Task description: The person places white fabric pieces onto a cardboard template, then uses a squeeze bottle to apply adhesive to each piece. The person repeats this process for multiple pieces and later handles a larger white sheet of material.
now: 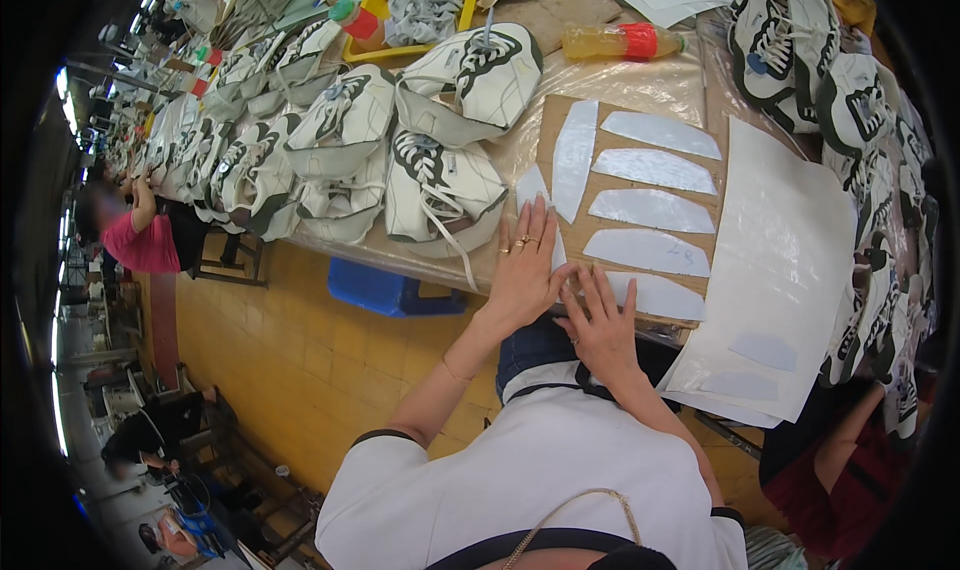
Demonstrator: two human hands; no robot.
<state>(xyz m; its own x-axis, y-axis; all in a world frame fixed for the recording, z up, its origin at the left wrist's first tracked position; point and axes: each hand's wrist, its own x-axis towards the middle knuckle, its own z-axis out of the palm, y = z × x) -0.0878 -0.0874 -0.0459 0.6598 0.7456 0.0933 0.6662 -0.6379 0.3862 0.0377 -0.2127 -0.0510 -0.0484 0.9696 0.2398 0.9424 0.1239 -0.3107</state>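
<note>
Probably light, thin, bendy, slightly slick pieces [655,171]; lift by edges | 7 pieces, 1 board [552,125], 1 o'clock from hands | left hand [523,270] open, fingers over 9-o'clock piece; right hand [604,335] open, fingertips at 6-o'clock piece; no grip seen | 1 bottle [605,42], 12 o'clock

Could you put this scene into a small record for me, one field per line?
Left hand: fingers flat over a pale piece at the board's left edge
Right hand: fingertips over the left end of the lowest pale piece
Board: brown
Beside it, right: large white sheet
Left: white-and-dark sneakers
Beyond: bottle on its side
</note>
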